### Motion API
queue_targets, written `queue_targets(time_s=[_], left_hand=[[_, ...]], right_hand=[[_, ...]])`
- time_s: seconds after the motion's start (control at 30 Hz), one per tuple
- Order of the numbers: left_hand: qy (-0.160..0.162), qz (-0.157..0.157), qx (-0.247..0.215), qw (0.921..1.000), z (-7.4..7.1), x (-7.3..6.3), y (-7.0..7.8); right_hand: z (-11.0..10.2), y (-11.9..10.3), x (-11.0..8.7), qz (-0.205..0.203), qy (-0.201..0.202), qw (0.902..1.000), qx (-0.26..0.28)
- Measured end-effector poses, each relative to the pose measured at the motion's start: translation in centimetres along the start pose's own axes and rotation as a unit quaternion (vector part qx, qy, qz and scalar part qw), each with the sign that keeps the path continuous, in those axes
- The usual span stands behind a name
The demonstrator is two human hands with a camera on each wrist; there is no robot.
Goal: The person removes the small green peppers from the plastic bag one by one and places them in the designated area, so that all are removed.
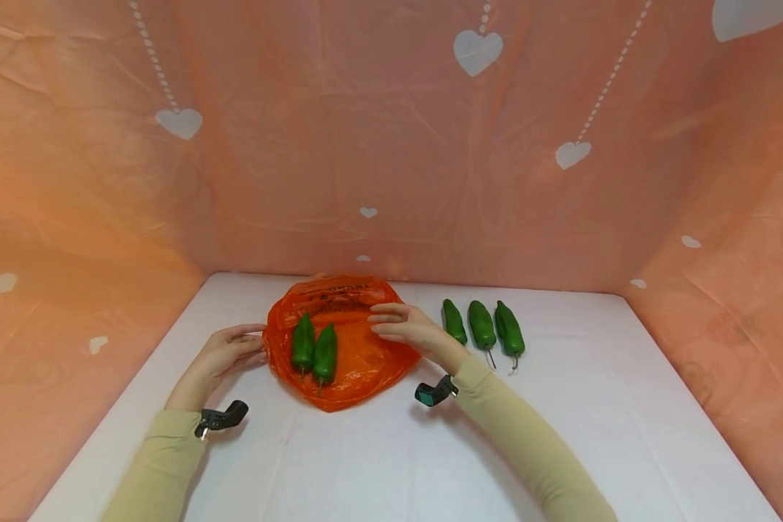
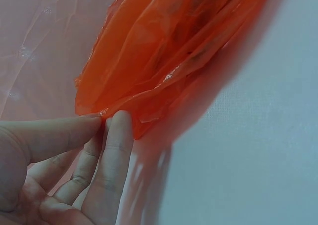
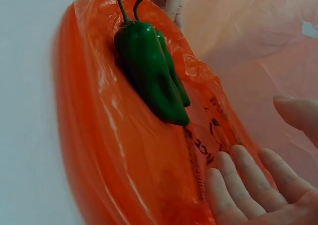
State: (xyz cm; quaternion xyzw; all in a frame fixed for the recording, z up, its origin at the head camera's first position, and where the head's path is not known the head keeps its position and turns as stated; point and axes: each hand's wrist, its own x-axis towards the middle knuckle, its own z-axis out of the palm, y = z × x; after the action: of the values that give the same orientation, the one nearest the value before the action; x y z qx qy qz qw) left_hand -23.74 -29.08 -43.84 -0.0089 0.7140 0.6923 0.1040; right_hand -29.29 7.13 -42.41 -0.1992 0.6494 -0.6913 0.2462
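Note:
An orange plastic bag [image 1: 372,362] with dark lettering lies spread on the white-covered table. Two green peppers [image 1: 315,351] rest side by side on it; in the right wrist view one pepper [image 3: 144,61] partly hides the other. At the bag's left edge my left hand [image 1: 225,355] pinches the thin plastic between thumb and fingertips, as the left wrist view shows. Over the bag's right side is my right hand [image 1: 411,330], its fingers spread and loosely bent with nothing in them. Whether its fingertips touch the plastic I cannot tell.
Right of the bag, three more green peppers [image 1: 481,326] lie in a row, stems toward me, the nearest partly behind my right wrist. An orange sheet with white hearts [image 1: 478,52] hangs behind and at both sides of the table [image 1: 365,464].

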Motion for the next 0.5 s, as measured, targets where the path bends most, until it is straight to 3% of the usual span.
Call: queue_targets(time_s=[0.33, 0.5], left_hand=[[0.003, 0.0, 0.008, 1.0, 0.2, 0.1, 0.0], [-0.005, 0.005, 0.012, 0.9999, 0.1, 0.0, 0.1]], right_hand=[[2.1, 1.3, 1.5, 0.025, 0.005, 0.9957, 0.089], [2.8, 1.6, 2.0, 0.031, -0.005, 0.9945, 0.1]])
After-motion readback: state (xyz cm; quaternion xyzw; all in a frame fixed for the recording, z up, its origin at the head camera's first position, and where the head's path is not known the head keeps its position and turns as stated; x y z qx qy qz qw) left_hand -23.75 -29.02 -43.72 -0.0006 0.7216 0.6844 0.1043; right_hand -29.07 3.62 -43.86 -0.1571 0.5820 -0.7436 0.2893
